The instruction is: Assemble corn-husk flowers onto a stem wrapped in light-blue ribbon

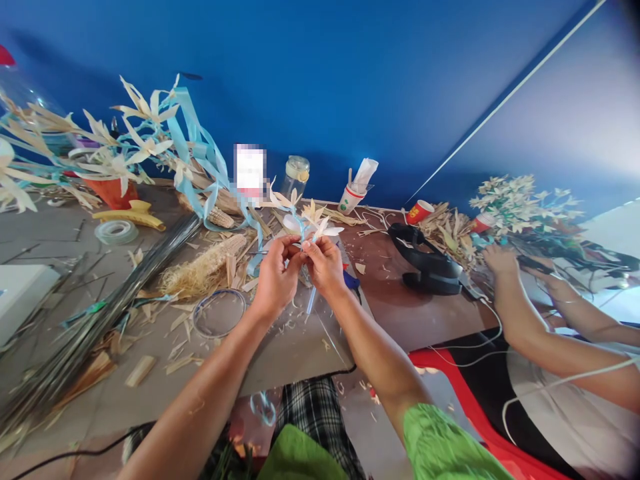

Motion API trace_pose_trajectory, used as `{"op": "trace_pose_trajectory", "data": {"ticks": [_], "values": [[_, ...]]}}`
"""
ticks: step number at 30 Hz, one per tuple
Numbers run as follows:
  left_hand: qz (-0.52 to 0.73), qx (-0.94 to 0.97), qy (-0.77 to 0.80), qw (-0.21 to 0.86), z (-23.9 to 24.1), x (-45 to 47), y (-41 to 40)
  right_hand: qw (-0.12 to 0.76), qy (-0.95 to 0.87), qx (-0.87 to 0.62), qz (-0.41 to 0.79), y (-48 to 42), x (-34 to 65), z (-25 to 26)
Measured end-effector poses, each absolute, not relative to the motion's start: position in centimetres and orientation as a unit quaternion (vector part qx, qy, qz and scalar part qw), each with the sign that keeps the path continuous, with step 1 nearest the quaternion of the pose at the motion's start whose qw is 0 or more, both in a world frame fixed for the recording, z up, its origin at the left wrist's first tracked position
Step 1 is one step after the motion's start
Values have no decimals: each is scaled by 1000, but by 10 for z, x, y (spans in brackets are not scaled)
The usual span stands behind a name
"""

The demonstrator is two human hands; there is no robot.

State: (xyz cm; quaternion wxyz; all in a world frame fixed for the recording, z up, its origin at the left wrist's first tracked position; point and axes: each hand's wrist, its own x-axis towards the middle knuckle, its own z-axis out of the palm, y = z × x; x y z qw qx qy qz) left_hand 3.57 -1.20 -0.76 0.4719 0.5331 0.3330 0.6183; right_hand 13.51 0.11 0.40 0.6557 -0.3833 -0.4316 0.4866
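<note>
Both my hands meet above the table's middle, pinched on a small husk flower (314,223) with pale petals on a stem wrapped in light blue tape. My left hand (274,277) grips the stem from the left with its fingers closed. My right hand (325,267) pinches the same stem just under the petals. The stem's lower end (311,303) pokes out below my right hand. A dried corn cob with husk fibres (205,267) lies left of my hands. Blue-handled scissors (351,280) peek out behind my right wrist.
A bundle of thin dark wires (100,313) runs across the left side. Tape roll (116,232), yellow tool (131,215), glass jar (295,175) and paper cups (351,197) stand further back. A black glue gun (430,267) lies right. Another person's arms (530,320) work by finished flowers (520,203).
</note>
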Motion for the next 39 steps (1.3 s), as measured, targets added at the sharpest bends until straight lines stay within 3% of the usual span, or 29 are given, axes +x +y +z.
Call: {"op": "trace_pose_trajectory", "data": {"ticks": [11, 26, 34, 39], "values": [[620, 537, 400, 409, -7, 24, -7, 569, -503, -376, 531, 5, 155, 5], [584, 590, 412, 375, -8, 28, -10, 619, -416, -357, 562, 6, 147, 12], [582, 597, 411, 368, -8, 28, -11, 558, -506, -409, 515, 8, 158, 4], [600, 546, 399, 428, 0, 26, -10, 488, -527, -355, 598, 12, 177, 8]]}}
